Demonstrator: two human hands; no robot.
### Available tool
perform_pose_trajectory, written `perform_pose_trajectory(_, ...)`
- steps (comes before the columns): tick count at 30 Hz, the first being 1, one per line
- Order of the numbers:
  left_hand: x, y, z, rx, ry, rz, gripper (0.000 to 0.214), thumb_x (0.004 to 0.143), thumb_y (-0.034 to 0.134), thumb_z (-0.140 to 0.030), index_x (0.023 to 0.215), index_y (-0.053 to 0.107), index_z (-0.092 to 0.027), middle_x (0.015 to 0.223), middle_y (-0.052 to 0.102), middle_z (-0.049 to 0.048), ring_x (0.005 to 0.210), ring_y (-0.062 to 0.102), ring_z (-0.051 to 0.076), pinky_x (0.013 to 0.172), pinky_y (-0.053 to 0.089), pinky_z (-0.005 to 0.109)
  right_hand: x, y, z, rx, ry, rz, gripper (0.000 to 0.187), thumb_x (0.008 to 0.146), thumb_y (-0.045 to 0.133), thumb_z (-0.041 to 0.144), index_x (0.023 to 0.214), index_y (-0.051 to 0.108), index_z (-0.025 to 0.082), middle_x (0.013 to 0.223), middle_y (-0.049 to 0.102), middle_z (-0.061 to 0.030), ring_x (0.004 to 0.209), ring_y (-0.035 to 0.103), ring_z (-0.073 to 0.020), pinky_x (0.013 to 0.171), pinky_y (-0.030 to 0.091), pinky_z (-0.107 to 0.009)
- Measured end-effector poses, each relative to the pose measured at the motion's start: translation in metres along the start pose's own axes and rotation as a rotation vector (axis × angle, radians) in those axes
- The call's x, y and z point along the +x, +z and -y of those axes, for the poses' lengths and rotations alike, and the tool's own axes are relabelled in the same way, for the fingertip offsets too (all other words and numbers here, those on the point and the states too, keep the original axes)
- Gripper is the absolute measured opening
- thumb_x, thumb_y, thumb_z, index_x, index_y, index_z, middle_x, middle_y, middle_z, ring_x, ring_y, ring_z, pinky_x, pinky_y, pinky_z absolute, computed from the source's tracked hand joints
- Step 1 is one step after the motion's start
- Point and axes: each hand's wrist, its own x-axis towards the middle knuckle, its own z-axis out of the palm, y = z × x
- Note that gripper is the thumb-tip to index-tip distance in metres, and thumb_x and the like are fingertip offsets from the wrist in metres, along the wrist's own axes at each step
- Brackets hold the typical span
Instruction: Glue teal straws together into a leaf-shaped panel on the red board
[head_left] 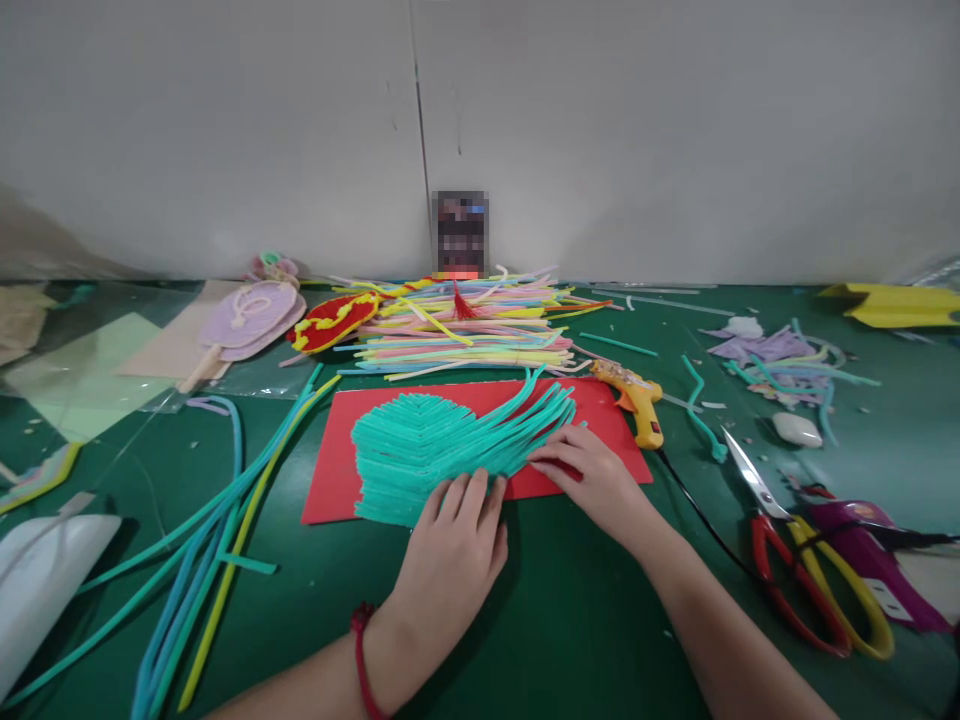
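Note:
A leaf-like shape of teal pipe cleaners [412, 440] lies on a red sheet [334, 415]; its left part is packed in slanting rows, while loose ends fan out to the upper right. My left hand [457, 540], wearing a red cord bracelet, rests with outstretched fingers on the lower edge of the shape. At the fan's lower right, my right hand [589, 470] has its thumb and forefinger closed around the end of a teal pipe cleaner [517, 462]. The fingertips partly cover that strand.
A yellow glue gun [637, 405] lies by the sheet's right edge. Scissors [772, 520] and a purple power strip [870, 560] are farther right. Behind is a pile of coloured pipe cleaners [465, 345] beside a red fan [341, 322]. Long teal strands [232, 495] spread at left.

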Motion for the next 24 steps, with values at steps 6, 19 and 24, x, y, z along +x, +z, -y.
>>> perform_pose_trajectory(6,-0.0007,0.0004,0.0008,-0.017,0.002,0.022,0.035,0.087,0.046,-0.019,0.12,0.06,-0.013,0.114,0.062,0.0121,0.1,0.057,0.026,0.086,0.047,0.039,-0.0023,-0.0034,-0.0056,0.033,0.016,0.05,0.016,0.091,0.053,0.024,0.088,0.069,0.022,0.086,0.065,-0.0049,0.082,0.062,-0.0169,0.077,0.052,-0.034)
perform_pose_trajectory(19,0.003,-0.0006,0.0031,-0.175,-0.052,0.018,0.036,0.084,0.05,-0.016,0.119,0.057,-0.014,0.112,0.06,0.0127,0.099,0.056,0.027,0.082,0.048,0.043,-0.0021,0.0044,-0.0031,0.074,0.009,-0.05,0.021,0.091,0.054,0.025,0.094,0.074,0.027,0.088,0.061,-0.0057,0.085,0.061,-0.0169,0.075,0.054,-0.031)
perform_pose_trajectory(24,0.0025,0.0002,0.003,-0.16,-0.044,0.013,0.036,0.084,0.048,-0.014,0.118,0.057,-0.014,0.112,0.06,0.0126,0.098,0.056,0.027,0.082,0.049,0.043,-0.0011,0.0035,-0.0046,0.063,0.023,-0.028,0.021,0.09,0.054,0.026,0.095,0.074,0.028,0.083,0.06,-0.0052,0.081,0.059,-0.017,0.07,0.053,-0.031)
